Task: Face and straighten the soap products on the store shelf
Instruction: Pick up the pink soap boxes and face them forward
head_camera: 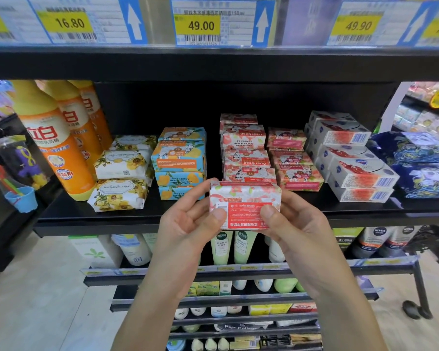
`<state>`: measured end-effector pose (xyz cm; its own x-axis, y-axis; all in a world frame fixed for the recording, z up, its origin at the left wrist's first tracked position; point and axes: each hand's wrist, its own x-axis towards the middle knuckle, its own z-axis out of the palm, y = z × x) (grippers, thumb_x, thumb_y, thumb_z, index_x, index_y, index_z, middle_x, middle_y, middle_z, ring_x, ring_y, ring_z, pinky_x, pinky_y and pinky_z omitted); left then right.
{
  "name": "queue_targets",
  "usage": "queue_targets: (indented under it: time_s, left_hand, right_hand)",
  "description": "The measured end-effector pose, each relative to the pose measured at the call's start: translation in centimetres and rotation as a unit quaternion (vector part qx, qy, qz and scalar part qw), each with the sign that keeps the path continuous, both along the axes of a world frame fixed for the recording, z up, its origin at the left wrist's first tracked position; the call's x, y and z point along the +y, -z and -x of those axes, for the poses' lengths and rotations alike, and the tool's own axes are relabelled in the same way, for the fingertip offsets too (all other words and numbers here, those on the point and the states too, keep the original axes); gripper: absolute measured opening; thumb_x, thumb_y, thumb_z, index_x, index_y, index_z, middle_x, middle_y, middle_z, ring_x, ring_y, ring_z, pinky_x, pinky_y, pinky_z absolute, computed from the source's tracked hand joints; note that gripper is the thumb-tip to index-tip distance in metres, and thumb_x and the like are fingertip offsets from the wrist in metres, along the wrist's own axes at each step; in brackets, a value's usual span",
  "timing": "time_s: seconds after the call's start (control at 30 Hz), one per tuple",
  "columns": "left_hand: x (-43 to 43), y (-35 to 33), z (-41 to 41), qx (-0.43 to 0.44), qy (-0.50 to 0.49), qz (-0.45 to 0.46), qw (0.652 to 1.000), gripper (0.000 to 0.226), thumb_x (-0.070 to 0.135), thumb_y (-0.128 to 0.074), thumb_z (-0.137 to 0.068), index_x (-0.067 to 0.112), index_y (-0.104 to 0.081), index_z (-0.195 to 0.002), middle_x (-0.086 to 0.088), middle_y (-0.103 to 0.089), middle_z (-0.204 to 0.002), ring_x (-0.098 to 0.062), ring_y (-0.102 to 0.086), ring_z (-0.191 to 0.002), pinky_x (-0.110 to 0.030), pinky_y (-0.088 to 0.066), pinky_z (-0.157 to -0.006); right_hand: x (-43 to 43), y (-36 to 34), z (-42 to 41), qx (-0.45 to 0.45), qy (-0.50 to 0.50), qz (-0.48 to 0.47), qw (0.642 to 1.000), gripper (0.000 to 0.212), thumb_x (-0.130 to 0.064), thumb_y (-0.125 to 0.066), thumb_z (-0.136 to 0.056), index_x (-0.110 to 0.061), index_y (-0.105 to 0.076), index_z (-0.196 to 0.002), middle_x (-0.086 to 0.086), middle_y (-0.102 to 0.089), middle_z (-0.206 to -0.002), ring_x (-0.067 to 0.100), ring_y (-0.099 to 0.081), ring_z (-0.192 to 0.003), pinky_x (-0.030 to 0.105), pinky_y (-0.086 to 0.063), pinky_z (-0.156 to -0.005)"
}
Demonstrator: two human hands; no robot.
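Shelf check: a person's left hand (188,225) and right hand (293,226) clamp a red-and-white soap bar (246,198) by its two ends, thumbs pressed on the front label, just before the edge of the black shelf (91,219). The label's print appears to be upside down, though it is too blurred to read.

Directly behind the held bar stand two stacks of matching red soap bars (249,160), some with their lettering inverted. To their left is a stack of blue-and-orange soap bars (179,160), then a pile of yellow-flowered soap bars (122,178) lying unevenly, the bottom one jutting toward the shelf front. Orange bottles (53,140) stand at far left. Right of the red stacks, white boxes (352,160) sit angled, with dark blue packs (418,160) beside them. Yellow price tags (200,24) line the rail overhead.
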<state>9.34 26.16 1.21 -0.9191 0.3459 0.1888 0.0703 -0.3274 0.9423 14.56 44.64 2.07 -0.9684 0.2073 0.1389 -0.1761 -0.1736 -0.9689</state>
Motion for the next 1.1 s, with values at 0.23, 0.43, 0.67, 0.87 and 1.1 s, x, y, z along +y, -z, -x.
queue_targets:
  time_s: [0.23, 0.43, 0.67, 0.87, 1.1]
  left_hand:
    - [-0.1, -0.2, 0.3, -0.005, -0.004, 0.007, 1.0, 0.058, 0.02, -0.077, -0.083, 0.017, -0.059, -0.138, -0.008, -0.07, -0.13, -0.025, -0.063, -0.126, -0.038, -0.053, -0.104]
    - [0.0, -0.8, 0.6, -0.04, 0.025, 0.04, 0.998, 0.053, 0.033, -0.07, -0.086, 0.012, -0.062, -0.133, -0.007, -0.072, -0.126, -0.023, -0.067, -0.121, -0.033, -0.055, -0.101]
    - [0.2, -1.5, 1.2, -0.068, 0.036, 0.032, 0.997, 0.064, 0.045, -0.074, -0.082, 0.003, -0.062, -0.129, -0.012, -0.073, -0.122, -0.027, -0.07, -0.115, -0.034, -0.058, -0.096]
    - [0.4, -1.4, 1.4, -0.057, 0.019, 0.016, 0.998, 0.062, 0.035, -0.078, -0.08, 0.002, -0.062, -0.131, -0.012, -0.073, -0.122, -0.027, -0.07, -0.116, -0.034, -0.057, -0.097]
    - [0.5, -1.5, 1.5, -0.027, 0.013, 0.021, 0.999, 0.069, 0.033, -0.082, -0.072, 0.009, -0.061, -0.132, -0.01, -0.074, -0.121, -0.024, -0.069, -0.117, -0.033, -0.057, -0.098]
  right_hand:
    - [0.2, 0.6, 0.3, 0.027, -0.02, 0.009, 0.999, 0.062, -0.037, -0.086, -0.081, -0.016, -0.063, -0.134, 0.011, -0.07, -0.13, 0.031, -0.065, -0.123, 0.05, -0.05, -0.104]
    - [0.6, 0.5, 0.8, 0.068, -0.02, 0.0, 0.997, 0.052, -0.015, -0.076, -0.085, -0.013, -0.061, -0.135, 0.012, -0.068, -0.133, 0.033, -0.063, -0.126, 0.053, -0.048, -0.106]
    - [0.8, 0.5, 1.3, 0.086, -0.029, 0.003, 0.996, 0.057, -0.016, -0.075, -0.08, -0.013, -0.06, -0.134, 0.008, -0.067, -0.134, 0.03, -0.061, -0.129, 0.045, -0.05, -0.107]
    - [0.8, 0.2, 1.3, 0.066, -0.043, 0.007, 0.997, 0.062, -0.014, -0.079, -0.08, -0.018, -0.059, -0.138, 0.006, -0.065, -0.138, 0.029, -0.059, -0.131, 0.045, -0.048, -0.109]
    - [0.4, -0.8, 1.2, 0.021, -0.022, 0.044, 0.999, 0.088, -0.054, -0.093, -0.061, -0.02, -0.062, -0.136, 0.005, -0.069, -0.131, 0.024, -0.066, -0.123, 0.03, -0.057, -0.096]
